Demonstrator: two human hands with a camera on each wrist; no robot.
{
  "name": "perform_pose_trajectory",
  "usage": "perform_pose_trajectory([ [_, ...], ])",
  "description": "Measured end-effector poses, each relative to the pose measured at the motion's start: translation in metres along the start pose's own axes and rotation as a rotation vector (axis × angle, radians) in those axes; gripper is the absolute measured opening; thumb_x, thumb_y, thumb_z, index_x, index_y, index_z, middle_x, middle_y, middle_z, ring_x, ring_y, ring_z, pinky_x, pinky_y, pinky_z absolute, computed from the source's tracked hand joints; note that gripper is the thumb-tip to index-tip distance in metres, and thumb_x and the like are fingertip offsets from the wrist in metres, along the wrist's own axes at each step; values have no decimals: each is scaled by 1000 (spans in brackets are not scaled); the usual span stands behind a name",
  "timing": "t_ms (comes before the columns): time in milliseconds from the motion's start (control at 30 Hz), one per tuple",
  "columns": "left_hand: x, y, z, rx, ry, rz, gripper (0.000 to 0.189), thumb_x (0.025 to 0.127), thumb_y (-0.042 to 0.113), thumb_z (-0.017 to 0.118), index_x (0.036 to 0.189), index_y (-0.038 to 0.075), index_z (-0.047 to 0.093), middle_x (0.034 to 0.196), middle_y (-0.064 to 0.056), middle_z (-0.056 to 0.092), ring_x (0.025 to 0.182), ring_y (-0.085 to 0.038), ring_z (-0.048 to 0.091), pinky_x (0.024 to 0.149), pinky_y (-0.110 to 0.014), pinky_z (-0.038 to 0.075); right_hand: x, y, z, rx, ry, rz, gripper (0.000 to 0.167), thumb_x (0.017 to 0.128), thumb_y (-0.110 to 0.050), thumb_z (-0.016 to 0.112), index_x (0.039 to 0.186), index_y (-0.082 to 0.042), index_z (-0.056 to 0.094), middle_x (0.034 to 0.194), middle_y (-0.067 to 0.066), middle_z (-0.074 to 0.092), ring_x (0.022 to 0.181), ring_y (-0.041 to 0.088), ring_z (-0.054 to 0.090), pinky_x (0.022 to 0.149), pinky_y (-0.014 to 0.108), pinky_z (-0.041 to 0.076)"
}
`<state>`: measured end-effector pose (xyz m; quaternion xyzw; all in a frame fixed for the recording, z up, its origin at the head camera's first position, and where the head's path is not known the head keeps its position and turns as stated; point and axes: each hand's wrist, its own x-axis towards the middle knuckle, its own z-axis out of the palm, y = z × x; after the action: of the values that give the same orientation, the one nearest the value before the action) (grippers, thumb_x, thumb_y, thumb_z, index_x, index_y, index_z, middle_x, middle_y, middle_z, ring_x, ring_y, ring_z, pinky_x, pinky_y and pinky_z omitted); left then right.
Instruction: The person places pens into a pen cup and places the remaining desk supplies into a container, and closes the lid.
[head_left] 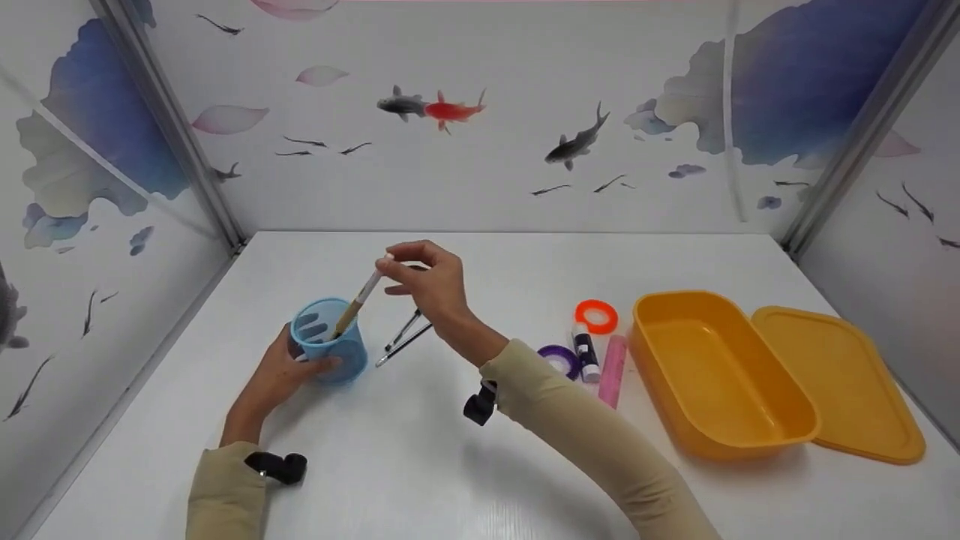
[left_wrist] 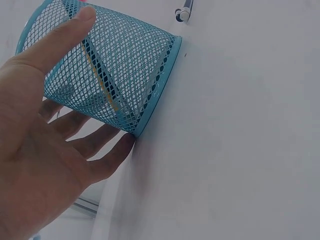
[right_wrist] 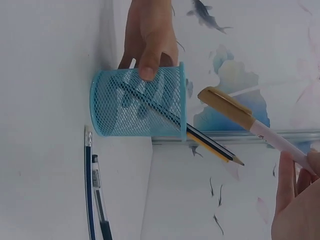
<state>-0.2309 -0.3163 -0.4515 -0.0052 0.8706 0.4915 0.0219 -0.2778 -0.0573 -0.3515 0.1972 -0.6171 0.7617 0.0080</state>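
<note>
My left hand point(head_left: 279, 373) holds a light blue mesh pen cup point(head_left: 349, 361) upright on the table, thumb on one side and fingers round the other. Inside the cup leans a dark striped pencil point(right_wrist: 220, 146), point up, with a yellow-orange one right behind it. Above the rim, my right hand point(head_left: 437, 285) pinches a marker point(right_wrist: 227, 107) by its white barrel end. Its tan cap slants down towards the cup's mouth, just outside the rim in the right wrist view. Beside the cup a striped pencil point(right_wrist: 89, 187) and a pen point(right_wrist: 98, 190) lie on the table.
To the right stand a yellow plastic box point(head_left: 660, 397) and its lid point(head_left: 862, 382), lying flat partly beneath it. Left of the box are an orange tape ring point(head_left: 582, 318), a purple tape ring point(head_left: 574, 361), a glue stick point(head_left: 586, 352) and a pink stick-like item point(head_left: 613, 371). Patterned panels enclose the table.
</note>
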Motion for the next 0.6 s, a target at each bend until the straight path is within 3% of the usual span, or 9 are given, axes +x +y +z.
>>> perform_pose_trajectory([
  [400, 1, 1, 1, 8, 11, -20, 106, 85, 40, 79, 159, 7, 10, 163, -21, 25, 152, -46, 23, 120, -64, 28, -9, 29, 17, -38, -6, -24, 23, 88, -9, 76, 109, -1, 70, 104, 12, 67, 94, 15, 73, 79, 32, 63],
  [600, 0, 2, 1, 11, 9, -21, 107, 85, 40, 79, 159, 6, 9, 163, -21, 25, 152, -46, 23, 120, -64, 27, -11, 35, 20, -63, -4, 14, 23, 89, -12, 76, 110, -5, 71, 105, 10, 68, 93, 13, 72, 78, 31, 63],
])
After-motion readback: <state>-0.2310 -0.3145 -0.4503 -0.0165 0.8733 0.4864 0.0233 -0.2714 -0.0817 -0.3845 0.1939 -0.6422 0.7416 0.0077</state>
